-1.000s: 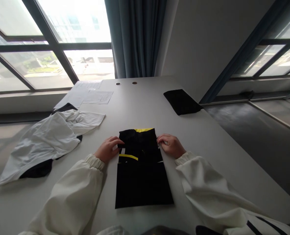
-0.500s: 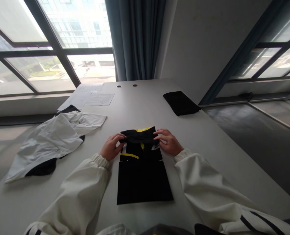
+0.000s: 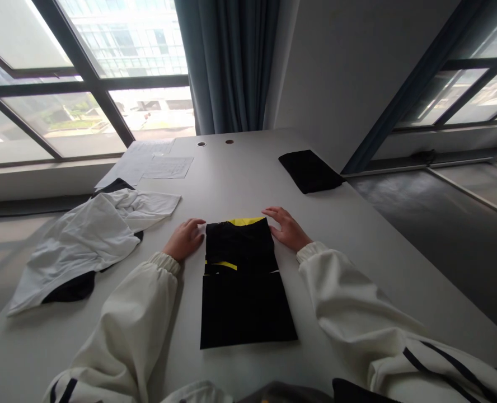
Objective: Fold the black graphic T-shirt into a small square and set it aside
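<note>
In front of me lies a black garment (image 3: pixel 240 246), folded into a narrow panel, with yellow at its top edge and a yellow stripe at the left. Below it, a flat black rectangle (image 3: pixel 248 310) extends toward me; whether it is a board or more cloth I cannot tell. My left hand (image 3: pixel 185 239) rests beside the garment's upper left edge, fingers stretched out and nothing held. At the upper right corner, my right hand (image 3: pixel 288 228) is open, its fingers apart and its thumb by the garment's edge.
A crumpled white garment with black parts (image 3: pixel 89 235) spreads over the left side of the white table (image 3: pixel 235 187). Paper sheets (image 3: pixel 167 167) lie behind it. Another folded black cloth (image 3: pixel 310 171) sits near the table's right edge. Two small round holes are at the back.
The top flap of the black garment, pinched by both hands before, now lies flat toward me over most of the yellow marks. Both hands have let go and moved slightly outward.
</note>
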`<state>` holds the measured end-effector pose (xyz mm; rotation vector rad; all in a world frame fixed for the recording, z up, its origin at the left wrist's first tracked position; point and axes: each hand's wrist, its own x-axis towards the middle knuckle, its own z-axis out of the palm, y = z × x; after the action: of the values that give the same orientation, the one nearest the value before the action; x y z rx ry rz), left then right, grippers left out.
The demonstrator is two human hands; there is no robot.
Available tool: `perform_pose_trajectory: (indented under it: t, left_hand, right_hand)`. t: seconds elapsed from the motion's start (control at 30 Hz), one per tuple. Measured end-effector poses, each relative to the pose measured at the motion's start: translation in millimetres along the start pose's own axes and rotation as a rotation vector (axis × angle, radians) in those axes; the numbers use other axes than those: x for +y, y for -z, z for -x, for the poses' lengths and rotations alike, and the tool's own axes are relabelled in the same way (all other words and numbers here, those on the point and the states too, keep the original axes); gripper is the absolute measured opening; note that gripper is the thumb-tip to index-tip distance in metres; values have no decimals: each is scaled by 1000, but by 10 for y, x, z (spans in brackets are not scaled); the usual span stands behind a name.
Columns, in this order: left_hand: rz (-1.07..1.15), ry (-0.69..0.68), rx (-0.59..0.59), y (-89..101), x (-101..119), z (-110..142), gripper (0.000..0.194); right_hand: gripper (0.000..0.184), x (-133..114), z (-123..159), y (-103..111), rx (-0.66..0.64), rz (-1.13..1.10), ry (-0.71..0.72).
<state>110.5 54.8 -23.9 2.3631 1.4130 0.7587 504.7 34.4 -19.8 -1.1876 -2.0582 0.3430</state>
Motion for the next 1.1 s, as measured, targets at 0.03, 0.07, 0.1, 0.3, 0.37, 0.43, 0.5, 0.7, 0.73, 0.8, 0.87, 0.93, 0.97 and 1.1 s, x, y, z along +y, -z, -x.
perform_pose_trajectory:
  t: [0.03,0.07,0.1,0.3,0.37,0.43,0.5,0.7,0.73,0.8,0.87,0.93,0.97,1.1]
  left_hand:
    - [-17,1,-18,-38,-17,-62,39]
    - [-18,-4,-39,-71,-19,-121,37]
    - [-7,-13,-60,-94,-9,-175,34]
    - [162,67,-121,-91,68,-339,30]
    - [158,106,-114,-80,65,-359,26]
    - [149,132,-96,-75,60,-378,21]
    - [140,156,-64,-76,59,-396,17]
    - [70,154,-57,-109,5,-433,16]
    - [55,134,-58,-114,-16,-435,17]
    - [33,84,-62,-114,-43,-436,21]
    - [15,33,-39,-105,-11,-432,27]
    - [-22,-11,34,-105,119,-426,32]
    - [-49,-36,74,-119,220,-423,33]
    - [-183,-152,47,-314,703,-404,38]
  right_hand:
    - [49,47,-59,-24,-12,-26,11]
    - [43,93,-115,-47,-32,-52,10]
    - [37,133,-166,-66,-55,-77,-5]
    - [26,225,-297,-101,-138,-177,-127]
    - [24,229,-297,-96,-151,-191,-121]
    - [18,244,-297,-93,-136,-178,-121]
    - [12,273,-309,-93,-119,-155,-124]
    - [20,391,-385,-91,-89,-63,-46]
    - [22,411,-388,-87,-92,-38,-24]
    - [28,442,-379,-72,-103,37,8]
    - [33,446,-358,-50,-118,136,6]
    - [36,394,-342,-30,-127,227,-22]
    - [37,340,-338,-27,-124,259,-32]
    - [47,-40,-321,-116,-53,313,-27]
